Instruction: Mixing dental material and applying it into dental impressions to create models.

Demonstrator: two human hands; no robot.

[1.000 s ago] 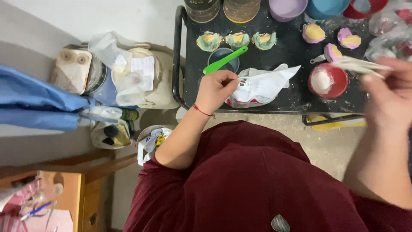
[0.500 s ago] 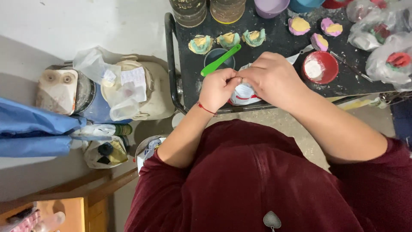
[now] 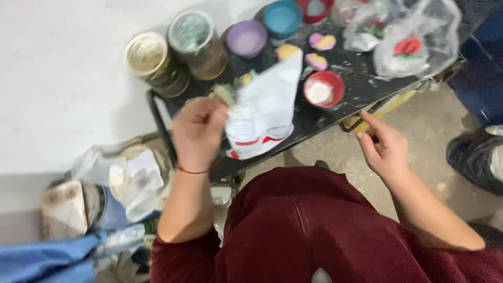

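Presently the left hand (image 3: 198, 133) grips a white pouch (image 3: 264, 110) above the table (image 3: 335, 118); the right hand (image 3: 386, 149) hangs loose, empty, off its front edge

the white pouch (image 3: 264, 107) beside the left hand's fingers (image 3: 207, 123) is smeared by motion blur, so its grip cannot be judged. beyond them, the red bowl (image 3: 316, 7) is cut by the top edge, and the counter (image 3: 335, 112) is partly hidden.

Two round tins (image 3: 173, 55), purple bowl (image 3: 247, 38), blue bowl (image 3: 283, 17), red bowl w/ white powder (image 3: 324, 89), clear plastic bags (image 3: 403, 36)
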